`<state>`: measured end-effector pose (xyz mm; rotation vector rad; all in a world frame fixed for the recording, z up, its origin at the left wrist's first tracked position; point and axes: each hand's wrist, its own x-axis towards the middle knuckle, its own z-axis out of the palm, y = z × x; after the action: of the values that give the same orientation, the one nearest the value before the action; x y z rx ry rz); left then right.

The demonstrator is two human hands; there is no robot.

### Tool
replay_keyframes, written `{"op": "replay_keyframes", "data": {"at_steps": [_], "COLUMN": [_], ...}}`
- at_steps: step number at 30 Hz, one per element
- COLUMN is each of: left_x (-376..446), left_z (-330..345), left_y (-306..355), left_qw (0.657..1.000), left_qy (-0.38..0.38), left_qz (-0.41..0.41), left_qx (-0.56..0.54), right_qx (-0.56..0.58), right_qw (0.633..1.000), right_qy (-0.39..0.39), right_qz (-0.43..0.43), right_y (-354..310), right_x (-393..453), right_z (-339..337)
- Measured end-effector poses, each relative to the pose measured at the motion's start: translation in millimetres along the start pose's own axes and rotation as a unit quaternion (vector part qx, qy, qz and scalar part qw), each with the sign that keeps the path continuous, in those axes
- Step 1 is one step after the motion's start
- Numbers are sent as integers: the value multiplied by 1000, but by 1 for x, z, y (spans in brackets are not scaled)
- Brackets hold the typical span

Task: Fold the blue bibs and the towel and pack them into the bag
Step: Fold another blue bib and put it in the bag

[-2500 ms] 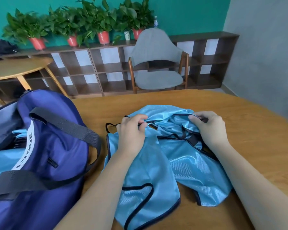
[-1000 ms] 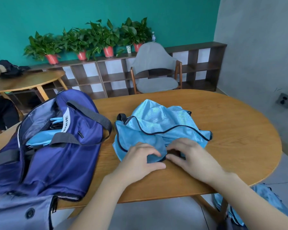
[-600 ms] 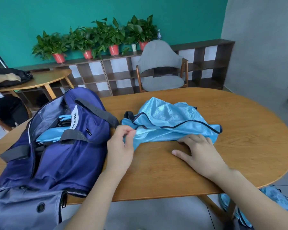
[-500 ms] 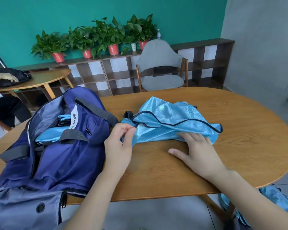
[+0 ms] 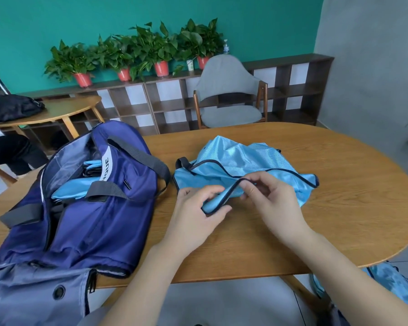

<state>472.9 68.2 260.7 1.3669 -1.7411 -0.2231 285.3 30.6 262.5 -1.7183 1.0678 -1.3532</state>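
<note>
Since half a second ago I have lifted the bib's (image 5: 243, 170) near hem; left hand (image 5: 198, 208) and right hand (image 5: 272, 201) both pinch it. The slick cloth may slip and unfold toward the table's (image 5: 339, 220) near edge.

Only partly readable letters — "QUE" — stand on the navy bag's (image 5: 99, 220) white label (image 5: 107, 166).

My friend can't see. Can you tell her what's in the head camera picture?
Two hands, left and right, pinch the dark-trimmed edge of a shiny light blue mesh bib on an oval wooden table. An open navy blue duffel bag beside it holds more blue fabric.
</note>
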Motion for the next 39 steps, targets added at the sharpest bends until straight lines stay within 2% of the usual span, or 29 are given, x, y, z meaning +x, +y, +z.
{"op": "replay_keyframes", "data": {"at_steps": [3, 6, 14, 18, 22, 25, 30, 36, 39], "left_x": [0, 1, 5, 6, 2, -1, -3, -2, -2], "left_z": [1, -5, -15, -20, -23, -24, -26, -37, -39], "left_y": [-4, -12, -29, -32, -28, -27, -26, -36, -43], "left_qw": [995, 992, 992, 990, 996, 995, 989, 964, 967], "left_qy": [42, 82, 91, 108, 77, 70, 133, 254, 242], "left_qz": [81, 82, 44, 63, -21, -51, -36, -72, -78], "left_qx": [44, 38, 76, 72, -33, -41, -49, -29, -7], "right_qx": [-22, -66, -152, -167, -177, -171, -185, -186, -189], "right_qw": [999, 996, 980, 974, 966, 960, 953, 948, 951], "right_qy": [26, 60, 126, 149, 184, 212, 225, 241, 233], "right_qz": [-9, -2, 30, 37, 39, 56, 85, 89, 74], "right_y": [4, 12, 34, 37, 38, 40, 42, 39, 39], "right_x": [8, 15, 23, 22, 21, 21, 20, 19, 18], "right_z": [-13, -34, -79, -91, -99, -108, -115, -117, -119]}}
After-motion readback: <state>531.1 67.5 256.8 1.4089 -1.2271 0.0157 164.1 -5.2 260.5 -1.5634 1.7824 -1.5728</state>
